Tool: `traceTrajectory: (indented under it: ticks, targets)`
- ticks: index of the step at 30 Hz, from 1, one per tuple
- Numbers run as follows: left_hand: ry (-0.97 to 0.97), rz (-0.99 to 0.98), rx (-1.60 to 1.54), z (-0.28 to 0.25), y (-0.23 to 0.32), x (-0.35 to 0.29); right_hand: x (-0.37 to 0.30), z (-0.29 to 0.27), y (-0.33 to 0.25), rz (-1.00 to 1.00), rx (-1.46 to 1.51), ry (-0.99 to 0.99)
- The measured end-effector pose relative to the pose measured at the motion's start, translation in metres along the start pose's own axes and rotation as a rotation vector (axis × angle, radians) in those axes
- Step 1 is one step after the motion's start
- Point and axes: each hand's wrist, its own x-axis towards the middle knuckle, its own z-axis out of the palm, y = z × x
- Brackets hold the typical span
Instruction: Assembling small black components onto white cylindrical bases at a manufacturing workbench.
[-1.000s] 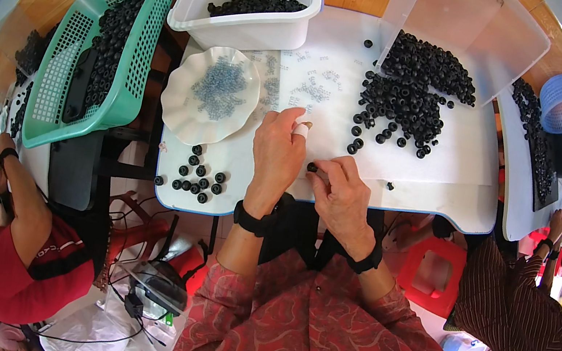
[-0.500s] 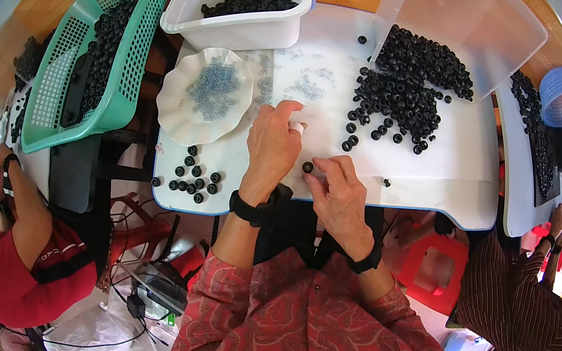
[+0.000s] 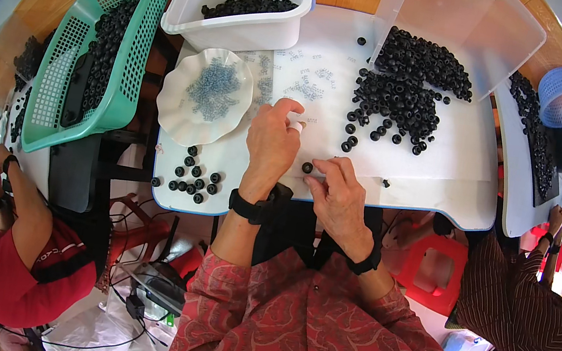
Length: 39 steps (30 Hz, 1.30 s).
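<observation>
Left hand (image 3: 273, 141) pinching one small white piece, fingers together | right hand (image 3: 338, 193) gripping one black ring (image 3: 307, 168) at mid-table | about ten rings (image 3: 191, 177) lying near the table's (image 3: 440, 190) front-left edge | one large heap (image 3: 404, 92) | bare surface lying right of hands.

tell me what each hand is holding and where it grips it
The right hand pinches a small black ring by its rim at the fingertips. The left hand holds something small and white; grip unclear.
</observation>
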Motion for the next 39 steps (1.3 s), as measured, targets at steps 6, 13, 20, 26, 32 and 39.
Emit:
traceTrajectory:
  ticks: [6,13,20,26,32,39]
  targets:
    - [0.048,0.045,-0.024,0.001,0.001,0.001,0.0,0.0,0.001,-0.005,-0.006,0.005]
    - [-0.008,0.089,0.152,-0.001,0.002,0.002,0.0,0.001,0.002,-0.004,0.004,0.003]
    - [0.009,0.056,0.125,0.0,0.002,0.005,-0.004,-0.003,0.0,-0.02,0.04,0.02]
    - [0.033,0.089,0.082,0.001,-0.003,0.007,-0.017,-0.009,0.001,-0.058,0.067,0.08]
    - [0.109,0.104,-0.128,0.002,-0.005,0.001,-0.02,-0.017,0.017,-0.02,0.015,0.191]
    - [0.081,-0.032,-0.459,-0.011,0.01,-0.025,-0.012,-0.022,0.025,0.015,-0.029,0.231]
